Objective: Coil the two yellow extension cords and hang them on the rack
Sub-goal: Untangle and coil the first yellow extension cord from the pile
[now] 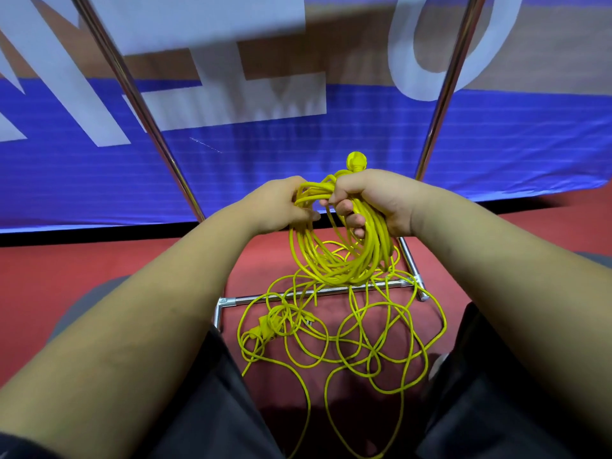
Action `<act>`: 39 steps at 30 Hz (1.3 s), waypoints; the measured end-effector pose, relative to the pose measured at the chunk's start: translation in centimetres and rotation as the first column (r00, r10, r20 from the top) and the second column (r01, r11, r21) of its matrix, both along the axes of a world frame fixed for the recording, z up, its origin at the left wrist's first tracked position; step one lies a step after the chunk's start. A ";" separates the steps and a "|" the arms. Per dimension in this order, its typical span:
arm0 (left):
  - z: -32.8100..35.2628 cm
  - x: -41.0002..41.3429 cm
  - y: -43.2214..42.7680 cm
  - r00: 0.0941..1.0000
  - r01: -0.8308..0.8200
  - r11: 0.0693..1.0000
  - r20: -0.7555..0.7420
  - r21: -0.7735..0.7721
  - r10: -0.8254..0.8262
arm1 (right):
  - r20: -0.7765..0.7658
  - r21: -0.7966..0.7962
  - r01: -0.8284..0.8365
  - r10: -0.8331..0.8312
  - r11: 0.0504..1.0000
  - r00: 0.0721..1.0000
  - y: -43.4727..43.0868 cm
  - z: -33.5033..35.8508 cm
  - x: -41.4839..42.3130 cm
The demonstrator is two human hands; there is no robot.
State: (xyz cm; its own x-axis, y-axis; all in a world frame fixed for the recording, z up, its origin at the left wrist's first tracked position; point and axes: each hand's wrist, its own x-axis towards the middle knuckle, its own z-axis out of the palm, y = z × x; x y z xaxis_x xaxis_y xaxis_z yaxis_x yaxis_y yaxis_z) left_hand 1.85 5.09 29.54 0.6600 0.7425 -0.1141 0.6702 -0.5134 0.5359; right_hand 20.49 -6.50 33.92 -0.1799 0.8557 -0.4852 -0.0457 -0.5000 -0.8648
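Note:
A bundle of yellow cord loops [344, 260] hangs from my right hand [374, 197], whose fingers curl round the top of the coil. A yellow plug [356, 160] sticks up just above that hand. My left hand [284, 203] pinches strands at the coil's left side. Below, loose yellow cord [364, 342] lies tangled on the red floor, with another yellow plug [261, 331] at its left. The metal rack [318, 291] stands behind and under the cords; its two slanted poles rise left and right.
A blue banner [331, 154] with large white letters hangs behind the rack. The red floor [82, 266] spreads left and right. My knees in dark trousers [205, 409] frame the tangle.

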 end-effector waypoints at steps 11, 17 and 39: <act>-1.1 -1.0 0.0 0.998 0.054 0.992 0.030 -0.116 -0.051 | 0.043 0.038 0.043 -0.044 0.998 0.998 -0.8 0.6 0.2; -1.7 -1.6 0.2 0.963 0.025 0.916 0.256 -0.401 0.086 | -0.042 0.102 0.258 -0.255 0.961 0.966 -0.6 2.0 0.8; -6.6 -2.6 -1.5 0.936 0.042 0.998 -0.347 -0.050 -0.057 | -0.578 0.138 0.517 -0.355 0.845 0.735 -2.7 6.7 4.6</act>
